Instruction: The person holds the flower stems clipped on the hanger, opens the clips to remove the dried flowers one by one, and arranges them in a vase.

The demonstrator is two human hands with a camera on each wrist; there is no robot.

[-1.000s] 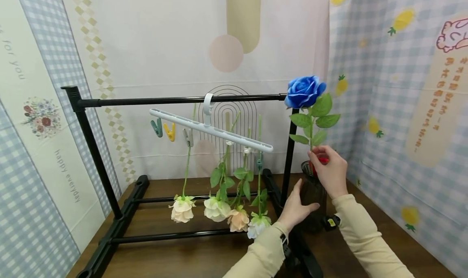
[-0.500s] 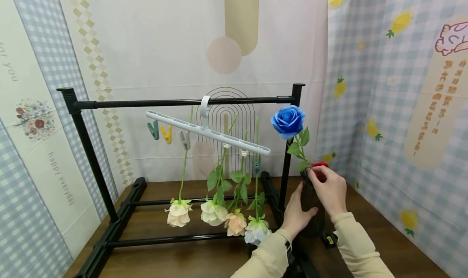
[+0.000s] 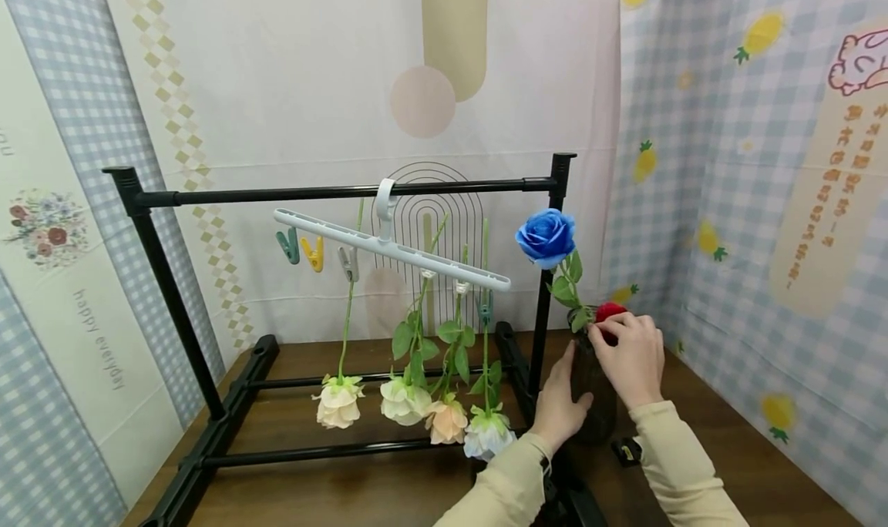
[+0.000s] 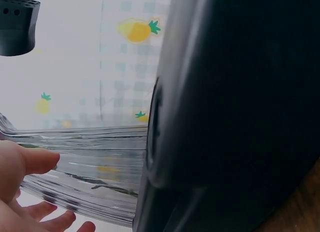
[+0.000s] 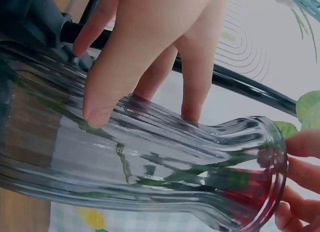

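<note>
In the head view a blue rose (image 3: 546,238) leans left out of a ribbed glass vase (image 3: 593,404), its lower leaves at the mouth. My right hand (image 3: 630,361) is at the rim, thumb and fingertips pinching the stem there; the right wrist view shows those fingertips (image 5: 302,174) right beside the glass rim. A red flower (image 3: 610,311) sits behind these fingers, its bloom also visible through the glass. My left hand (image 3: 560,411) holds the vase from the left; the left wrist view has thumb and fingers on either side of the vase (image 4: 95,167). Green stems (image 5: 122,162) show inside the glass.
A black rack (image 3: 347,193) stands left of the vase. From its bar hangs a tilted light-blue hanger (image 3: 388,248) with clips holding several pale flowers (image 3: 405,401) upside down; a green clip (image 3: 288,246) and a yellow clip (image 3: 314,254) hang free. Patterned cloths surround the wooden table (image 3: 333,496).
The blue rose has come down from above the vase, tipping left, its stem now in the mouth. My right hand lowered with it; my left hand stays at the vase.
</note>
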